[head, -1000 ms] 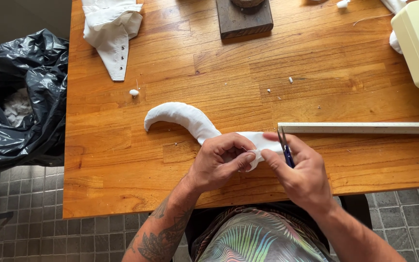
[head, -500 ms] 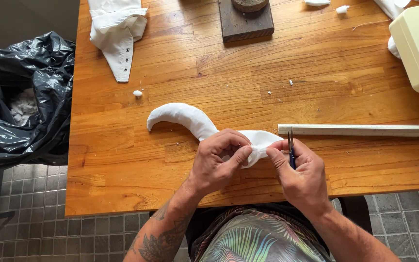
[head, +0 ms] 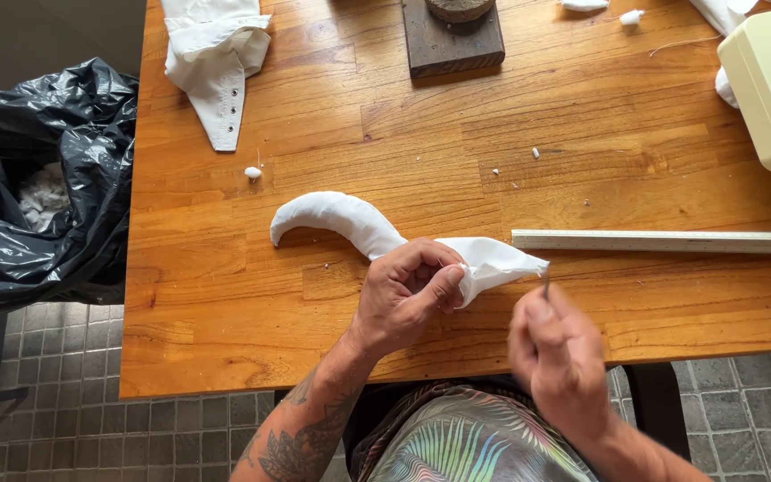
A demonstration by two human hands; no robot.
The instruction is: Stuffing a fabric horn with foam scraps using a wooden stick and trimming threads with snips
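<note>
A curved, stuffed white fabric piece shaped like a horn lies on the wooden table. My left hand pinches its open, unstuffed end near the table's front edge. My right hand, blurred by motion, is just right of that end and holds a thin needle-like tool whose tip points up at the fabric's corner. What kind of tool it is cannot be made out.
A long pale ruler lies to the right. White cloth sits at the back left, a dark wooden block behind, a cream machine at the right edge. A black rubbish bag stands left of the table.
My right hand has drawn back from the fabric toward me and lower, blurred in motion. The left hand keeps its pinch on the fabric end. The camera view shifted slightly.
</note>
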